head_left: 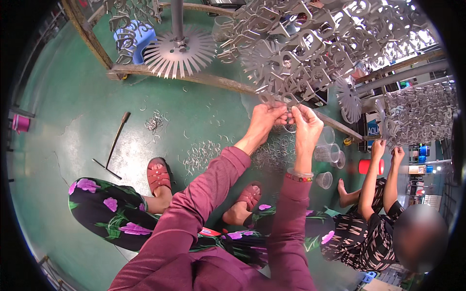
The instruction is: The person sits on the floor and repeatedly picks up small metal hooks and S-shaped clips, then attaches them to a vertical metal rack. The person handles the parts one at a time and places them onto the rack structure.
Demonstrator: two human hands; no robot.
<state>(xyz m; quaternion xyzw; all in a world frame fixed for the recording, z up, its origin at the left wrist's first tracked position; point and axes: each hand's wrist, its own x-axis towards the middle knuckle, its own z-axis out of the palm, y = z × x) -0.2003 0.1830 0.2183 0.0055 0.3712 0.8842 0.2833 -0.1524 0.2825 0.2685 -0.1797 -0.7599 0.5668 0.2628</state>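
Both my hands meet at the lower edge of a dense cluster of hanging grey metal pieces point(310, 43), many with round openings. My left hand point(266, 120) is closed, thumb and fingers pinched together at a ring-shaped metal piece point(290, 128). Against the other side of that piece, my right hand point(307, 127) is closed too, its fingertips nearly touching the left ones. The fingers cover most of what they grip. Below them, many small curved metal hooks point(201, 154) lie scattered over the green floor.
A rusty frame bar point(194, 79) runs behind my hands, near a slotted metal disc point(180, 53). Clear plastic cups point(324, 180) stand right of my right hand. A hammer-like tool point(118, 140) lies at left. Another person point(374, 213) works at right beside a red container point(371, 167).
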